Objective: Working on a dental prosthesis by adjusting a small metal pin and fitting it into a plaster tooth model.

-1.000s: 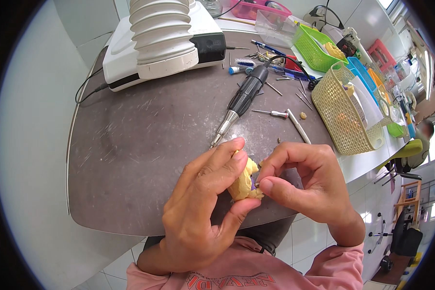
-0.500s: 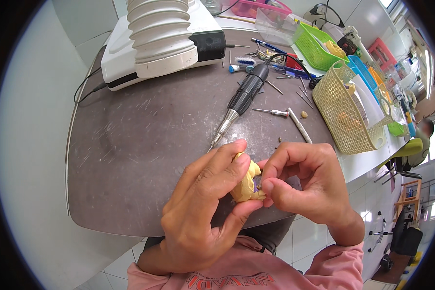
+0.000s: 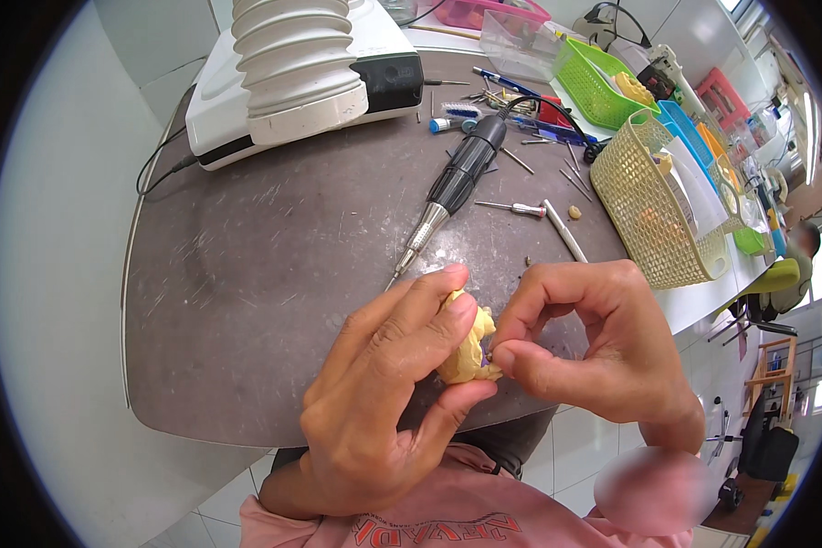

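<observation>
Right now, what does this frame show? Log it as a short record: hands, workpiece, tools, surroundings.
Left hand: the left hand grips the yellow model
Right hand: the right hand has thumb and forefinger at the model's open side; any small part pinched there is unclear
Workpiece: yellow, with a purple patch, partly hidden
Tool: black-and-silver handpiece, lying on the brown worktop
Surroundings: beige basket at right, ribbed white hose at upper left
</observation>
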`<state>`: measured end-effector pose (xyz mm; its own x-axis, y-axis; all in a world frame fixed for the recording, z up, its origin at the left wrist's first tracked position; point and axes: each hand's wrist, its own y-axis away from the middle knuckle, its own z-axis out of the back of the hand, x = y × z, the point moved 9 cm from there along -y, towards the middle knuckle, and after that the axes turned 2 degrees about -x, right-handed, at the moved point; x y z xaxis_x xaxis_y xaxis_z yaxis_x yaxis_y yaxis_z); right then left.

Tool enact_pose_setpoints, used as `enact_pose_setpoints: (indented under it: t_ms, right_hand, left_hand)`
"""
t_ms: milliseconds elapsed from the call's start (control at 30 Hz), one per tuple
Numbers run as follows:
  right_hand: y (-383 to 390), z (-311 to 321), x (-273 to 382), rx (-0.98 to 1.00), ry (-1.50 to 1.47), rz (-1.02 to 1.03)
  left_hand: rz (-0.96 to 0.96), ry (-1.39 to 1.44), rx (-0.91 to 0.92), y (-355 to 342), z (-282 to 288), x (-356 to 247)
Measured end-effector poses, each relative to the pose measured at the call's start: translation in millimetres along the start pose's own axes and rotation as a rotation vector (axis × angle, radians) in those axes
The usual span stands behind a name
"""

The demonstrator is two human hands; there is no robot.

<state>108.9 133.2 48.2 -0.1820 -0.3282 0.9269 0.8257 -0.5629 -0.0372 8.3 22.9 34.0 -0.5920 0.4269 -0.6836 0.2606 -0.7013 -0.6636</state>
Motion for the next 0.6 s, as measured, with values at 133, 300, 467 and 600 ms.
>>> enact_pose_setpoints:
  t_ms: [133, 300, 467, 600]
  right_hand:
    - [-1, 0, 1, 0.023, 0.052, -0.077]
    - [-3, -3, 11, 0.054, 0.145, -0.009]
    - [-3, -5, 0, 0.092, 0.069, -0.236]
    - [3, -7, -4, 0.008, 0.004, -0.180]
  left_hand:
    - [0.004, 0.004, -0.001, 1, 0, 0]
    - [0.014, 0.010, -0.006, 2, 2, 1]
    - [-0.014, -0.006, -0.011, 1, 2, -1]
    - [0.017, 0.026, -0.045, 4, 7, 3]
